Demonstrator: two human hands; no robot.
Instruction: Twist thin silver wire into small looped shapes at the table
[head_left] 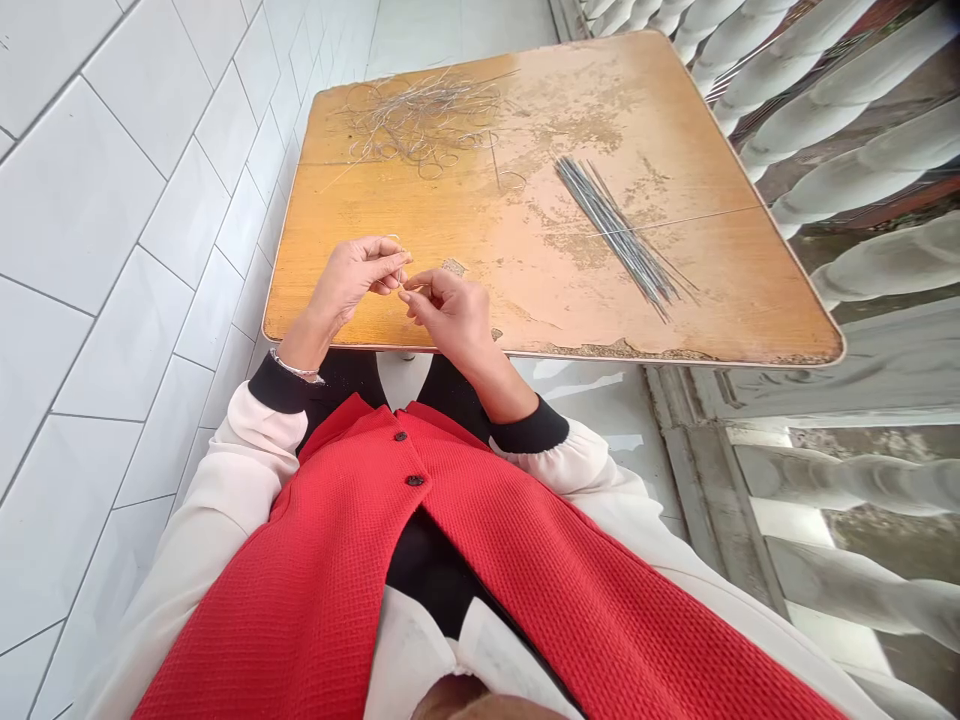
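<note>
While the left hand (356,272) pinches a thin piece of wire (394,237) between thumb and fingers (386,266), the right hand (454,312) grips just beside it, its fingertips grasping what seems to be the same wire, mostly hidden by both hands. This wire is above the near left part of a worn wooden desk (525,310), whose front edge is chipped. Farther back on the left lies a tangled heap of curled wires (427,112). To the right, a bundle of straight grey rods (619,238) lies slanted, with one long thin wire (709,217) crossing it. A bracelet (301,373) circles the left wrist, beside a black cuff (276,384).
</note>
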